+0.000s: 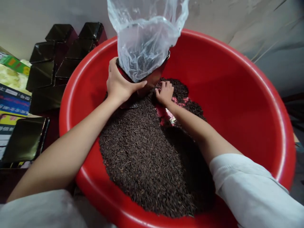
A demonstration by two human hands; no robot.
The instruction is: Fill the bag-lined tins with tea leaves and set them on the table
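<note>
My left hand (120, 82) grips the rim and side of a dark tin (152, 80), its thumb lying along the near edge. A clear plastic bag (142, 50) lines the tin and stands up well above its rim. The tin is over the far part of a heap of dark loose tea leaves (142, 152) in a red basin (237, 95). Close to the tin's lower right side, my right hand (165, 92) has its fingers bent into the leaves, cupped round some of them. What lies under its palm is hidden.
Several dark tins (42, 76) stand stacked left of the basin. Nearer, a dark shiny lid or tin (23, 139) lies on printed packaging (14, 101). A grey wall (213, 19) rises behind the basin.
</note>
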